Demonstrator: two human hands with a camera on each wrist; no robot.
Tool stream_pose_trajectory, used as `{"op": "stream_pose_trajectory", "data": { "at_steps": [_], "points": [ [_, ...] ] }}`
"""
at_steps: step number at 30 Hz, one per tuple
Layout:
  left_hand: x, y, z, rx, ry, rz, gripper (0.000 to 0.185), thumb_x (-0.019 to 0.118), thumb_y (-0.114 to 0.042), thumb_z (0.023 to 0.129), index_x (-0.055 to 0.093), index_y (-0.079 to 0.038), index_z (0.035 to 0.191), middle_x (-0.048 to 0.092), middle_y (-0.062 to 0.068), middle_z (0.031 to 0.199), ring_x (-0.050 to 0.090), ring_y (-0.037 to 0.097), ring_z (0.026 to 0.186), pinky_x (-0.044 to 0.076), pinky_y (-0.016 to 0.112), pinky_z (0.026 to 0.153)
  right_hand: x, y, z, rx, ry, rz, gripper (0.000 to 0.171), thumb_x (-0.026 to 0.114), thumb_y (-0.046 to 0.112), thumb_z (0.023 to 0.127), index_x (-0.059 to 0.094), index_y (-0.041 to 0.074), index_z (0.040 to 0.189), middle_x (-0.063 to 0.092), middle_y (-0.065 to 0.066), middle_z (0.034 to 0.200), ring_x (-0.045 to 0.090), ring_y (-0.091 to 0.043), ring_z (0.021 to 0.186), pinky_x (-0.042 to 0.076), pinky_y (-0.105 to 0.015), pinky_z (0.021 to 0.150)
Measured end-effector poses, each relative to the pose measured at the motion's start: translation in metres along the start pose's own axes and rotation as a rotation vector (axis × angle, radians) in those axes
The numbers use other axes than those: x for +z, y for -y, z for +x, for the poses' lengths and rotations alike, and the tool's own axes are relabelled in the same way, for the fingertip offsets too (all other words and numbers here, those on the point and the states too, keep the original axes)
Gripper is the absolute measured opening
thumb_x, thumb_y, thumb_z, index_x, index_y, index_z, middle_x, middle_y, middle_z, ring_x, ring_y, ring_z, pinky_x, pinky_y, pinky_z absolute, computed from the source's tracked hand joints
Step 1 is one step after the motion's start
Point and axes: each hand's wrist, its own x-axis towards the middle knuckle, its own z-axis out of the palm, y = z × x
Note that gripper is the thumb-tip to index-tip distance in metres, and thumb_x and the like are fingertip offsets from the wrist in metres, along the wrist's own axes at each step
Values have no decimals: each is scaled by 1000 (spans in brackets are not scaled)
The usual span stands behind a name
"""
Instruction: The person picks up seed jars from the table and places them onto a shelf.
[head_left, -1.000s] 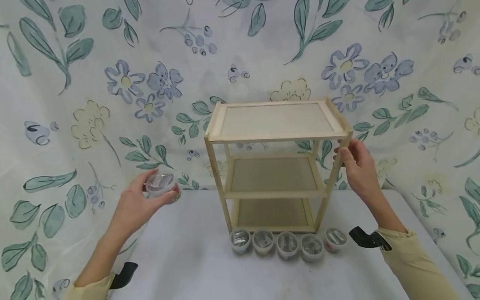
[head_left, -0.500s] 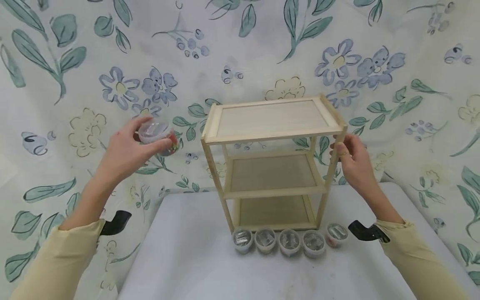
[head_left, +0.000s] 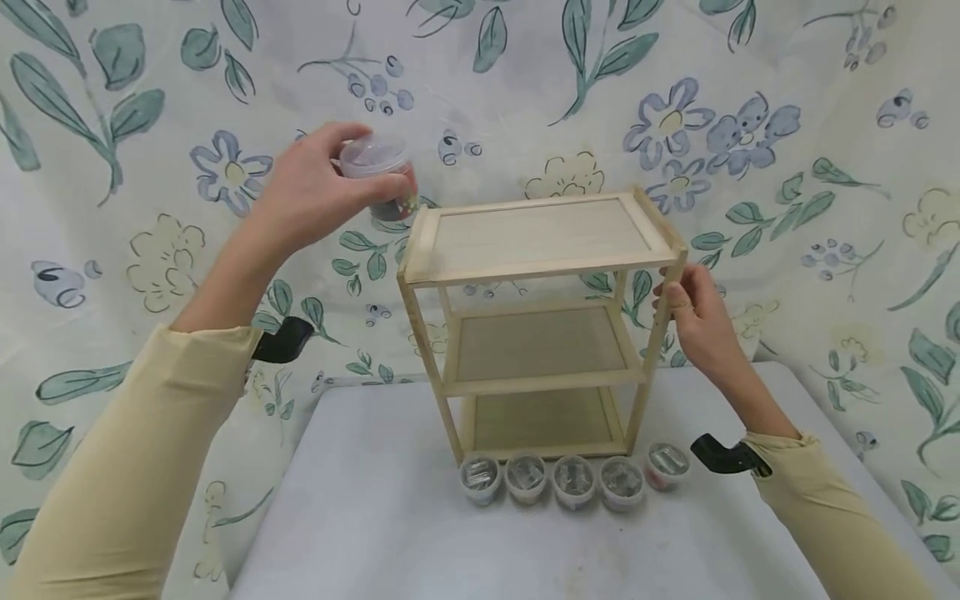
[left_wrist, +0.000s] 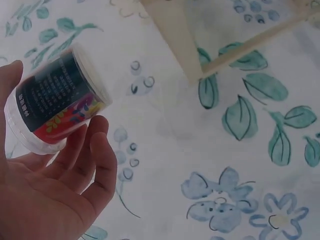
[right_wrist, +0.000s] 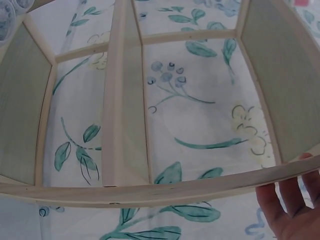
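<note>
My left hand (head_left: 315, 185) grips a small clear plastic tub (head_left: 377, 158) with a lid, raised above and left of the shelf's top. In the left wrist view the tub (left_wrist: 60, 100) shows a dark and red printed label, with thumb and fingers around it. A three-tier wooden shelf (head_left: 547, 383) stands upright on the table. My right hand (head_left: 699, 312) holds its right front post near the top, thumb in front. In the right wrist view, fingers (right_wrist: 290, 197) curl over that post (right_wrist: 165, 192).
Several similar lidded tubs (head_left: 574, 482) stand in a row in front of the shelf's base, on the white table (head_left: 360, 525). Another tub (head_left: 667, 465) sits at the row's right end. A floral cloth (head_left: 495, 100) hangs behind the table.
My left hand has lifted the tub up and then carried it to the right, closer to the shelf's top left corner. The right hand keeps its hold on the post.
</note>
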Motion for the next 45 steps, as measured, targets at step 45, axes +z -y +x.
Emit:
{"op": "stream_pose_trajectory", "data": {
  "at_steps": [45],
  "points": [
    [162, -134, 74, 171, 342, -14, 83, 63, -60, 86, 34, -18, 152, 44, 5, 150, 45, 16, 129, 39, 32, 105, 2, -2, 4, -3, -5, 55, 32, 35, 11, 107, 40, -11, 128, 53, -14, 100, 57, -10, 89, 46, -12, 79]
  ]
}}
